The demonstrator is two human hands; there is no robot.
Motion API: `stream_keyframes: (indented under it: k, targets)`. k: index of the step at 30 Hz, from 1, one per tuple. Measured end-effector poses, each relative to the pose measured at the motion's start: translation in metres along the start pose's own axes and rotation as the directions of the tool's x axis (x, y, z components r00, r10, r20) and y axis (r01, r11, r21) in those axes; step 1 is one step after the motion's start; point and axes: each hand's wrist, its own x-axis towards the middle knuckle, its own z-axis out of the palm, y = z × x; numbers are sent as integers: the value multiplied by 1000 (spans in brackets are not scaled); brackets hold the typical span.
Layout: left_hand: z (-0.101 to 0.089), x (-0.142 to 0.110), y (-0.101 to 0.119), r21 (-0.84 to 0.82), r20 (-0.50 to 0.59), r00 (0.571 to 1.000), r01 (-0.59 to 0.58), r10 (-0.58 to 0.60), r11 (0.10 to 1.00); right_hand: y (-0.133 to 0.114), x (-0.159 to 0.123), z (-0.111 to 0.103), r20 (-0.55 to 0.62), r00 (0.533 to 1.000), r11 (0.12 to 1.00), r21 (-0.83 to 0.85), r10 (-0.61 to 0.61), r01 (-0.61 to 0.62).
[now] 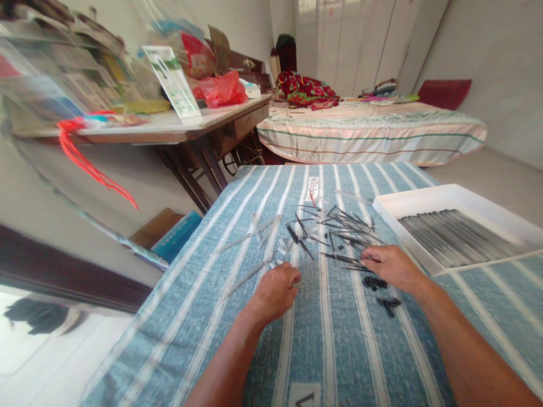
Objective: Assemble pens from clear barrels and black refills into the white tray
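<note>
My left hand (275, 289) is closed with its fingers curled, low over the striped cloth. Whatever it holds is hidden; a clear pen barrel (246, 281) lies right beside it, and small whitish plastic pieces (283, 245) are just past its knuckles. My right hand (392, 267) pinches at the near end of thin black pen refills (341, 259), thumb and forefinger together. More dark refills (350, 221) lie scattered beyond it. Small black pen caps (374, 282) sit in a heap under the right wrist, with more black pieces (388, 306) nearer me.
A white box (428, 195) with a row of dark-tipped pens (458, 237) stands at the right. Blue striped cloth (305, 339) covers the table. To the left is a cluttered desk (169, 133) with dangling red strings (91, 164); a bed (373, 130) stands behind.
</note>
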Motion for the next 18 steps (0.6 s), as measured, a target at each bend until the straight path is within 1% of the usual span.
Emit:
stream_keyframes:
  k: [2,4,6,8,12,18]
  targets:
    - [0,0,0,-39,-3,1000,22,-22,999,1,-3,-6,107,994,994,112,-11,-1]
    - [-1,0,0,-84,9,999,49,-49,995,-1,-6,-9,204,979,981,193,-12,-28]
    - [-1,0,0,-124,14,998,62,-60,990,-5,-8,-10,273,962,976,214,-21,-40]
    - [0,0,1,-152,1,998,59,-59,987,-10,-9,-10,318,948,980,196,-29,-36]
    - [2,2,2,-205,-40,998,33,-42,978,-13,-9,-7,356,934,981,185,-8,-62]
    - [1,0,8,-224,-105,994,19,-43,974,-11,-8,-8,339,941,975,213,-12,-64]
